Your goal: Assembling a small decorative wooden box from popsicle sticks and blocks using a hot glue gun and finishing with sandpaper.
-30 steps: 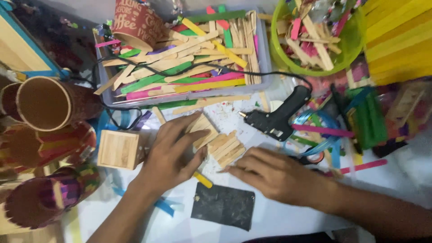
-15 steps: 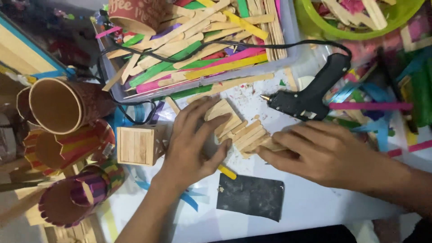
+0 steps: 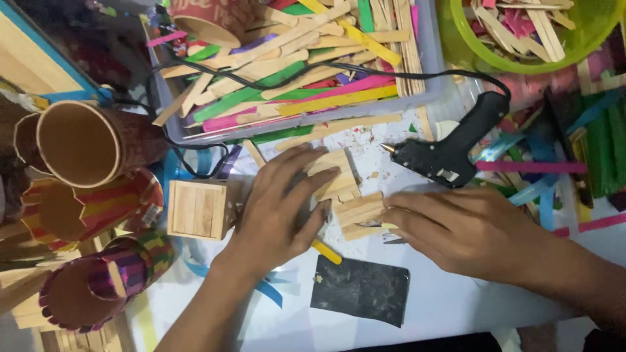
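Left hand (image 3: 282,207) flat, fingers spread on wooden sticks (image 3: 342,195) mid-tabletop; right hand (image 3: 466,229) open, fingertips touching them, glue gun (image 3: 450,146) near.

Short wooden sticks (image 3: 349,195) are pressed flat on the worktop (image 3: 456,313) by the left hand (image 3: 280,208) and right hand (image 3: 469,231); a black glue gun (image 3: 450,146) is seen nearby.

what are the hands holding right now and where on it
Nothing is lifted: the left hand presses flat on plain wooden sticks, and the right hand fingertips touch the lower bundle's right end.
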